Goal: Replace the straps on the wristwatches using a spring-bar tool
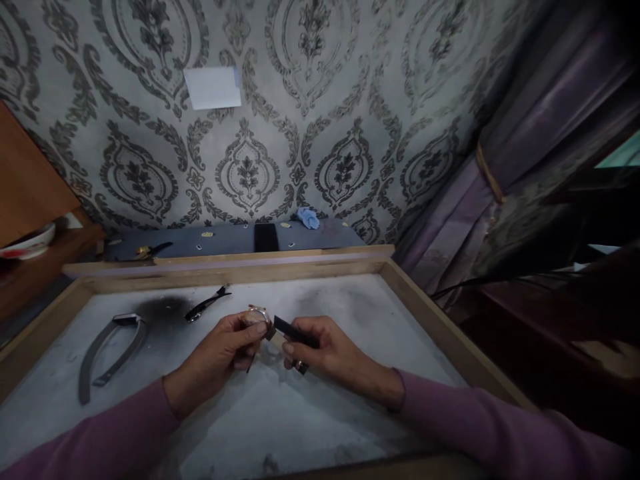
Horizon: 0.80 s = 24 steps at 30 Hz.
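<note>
In my left hand (pixel 227 343), a round silvery watch (pixel 258 315) is pinched between thumb and fingers. My right hand (pixel 330 353) grips a black watch strap (pixel 295 331), its end close to the watch's edge. Whether strap and watch are joined I cannot tell. A small shiny piece shows below the right fingers. To the left, a watch with a grey strap (pixel 93 363) lies on its side. Beyond my left hand lies a slim black item with a shiny end (pixel 207 303), its kind unclear.
A raised wooden rim (pixel 420 313) borders the pale work surface (pixel 340 427). Behind it, a dark blue cloth (pixel 225 241) holds a black phone-like slab (pixel 266 237) and a crumpled blue cloth (pixel 309 218). A purple curtain (pixel 450 227) hangs at the right.
</note>
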Each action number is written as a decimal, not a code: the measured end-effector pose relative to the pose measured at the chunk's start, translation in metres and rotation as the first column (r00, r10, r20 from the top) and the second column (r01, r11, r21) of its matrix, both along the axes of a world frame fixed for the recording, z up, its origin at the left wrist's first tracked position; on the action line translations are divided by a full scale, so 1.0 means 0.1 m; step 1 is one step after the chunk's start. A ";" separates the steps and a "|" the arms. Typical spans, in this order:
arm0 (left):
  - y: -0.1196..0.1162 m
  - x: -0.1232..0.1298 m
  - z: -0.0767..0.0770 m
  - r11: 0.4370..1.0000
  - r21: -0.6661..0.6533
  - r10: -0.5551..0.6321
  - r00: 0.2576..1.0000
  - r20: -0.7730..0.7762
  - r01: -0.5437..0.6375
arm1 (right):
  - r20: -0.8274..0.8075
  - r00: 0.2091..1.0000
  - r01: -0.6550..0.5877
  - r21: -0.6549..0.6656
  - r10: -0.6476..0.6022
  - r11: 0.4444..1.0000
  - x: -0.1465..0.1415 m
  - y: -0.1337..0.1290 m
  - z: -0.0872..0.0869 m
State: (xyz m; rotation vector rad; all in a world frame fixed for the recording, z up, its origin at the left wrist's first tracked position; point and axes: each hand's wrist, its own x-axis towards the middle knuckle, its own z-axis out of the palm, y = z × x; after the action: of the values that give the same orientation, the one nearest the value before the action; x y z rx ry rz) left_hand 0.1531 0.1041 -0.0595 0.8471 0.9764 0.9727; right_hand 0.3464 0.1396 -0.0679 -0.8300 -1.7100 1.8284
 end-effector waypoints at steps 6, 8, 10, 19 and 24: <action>0.00 -0.02 0.04 0.998 0.039 0.051 0.998 0.026 -0.052 | -0.054 0.996 0.081 0.077 -0.077 0.994 0.02 0.05 0.00; 0.00 -0.03 0.06 0.995 0.088 0.040 0.999 -0.017 -0.038 | -0.043 0.992 0.119 0.137 -0.115 0.983 0.03 0.08 0.01; 0.01 -0.05 0.08 0.989 0.149 0.023 0.996 -0.091 -0.010 | -0.027 0.990 0.138 0.169 -0.135 0.976 0.04 0.09 0.02; -0.08 -0.02 0.24 0.907 0.288 -0.109 0.832 -0.544 0.307 | -0.077 0.992 0.106 0.105 -0.098 0.989 0.01 0.05 0.08; -0.13 -0.02 0.23 0.877 0.249 -0.174 0.755 -0.632 0.411 | -0.100 0.990 0.107 0.089 -0.098 0.990 -0.01 0.06 0.05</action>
State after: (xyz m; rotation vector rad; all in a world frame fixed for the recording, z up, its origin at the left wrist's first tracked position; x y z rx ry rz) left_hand 0.1513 0.0911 -0.0366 1.6579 1.1459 0.6157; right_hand 0.3455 0.1453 -0.0633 -0.7645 -1.6491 1.6787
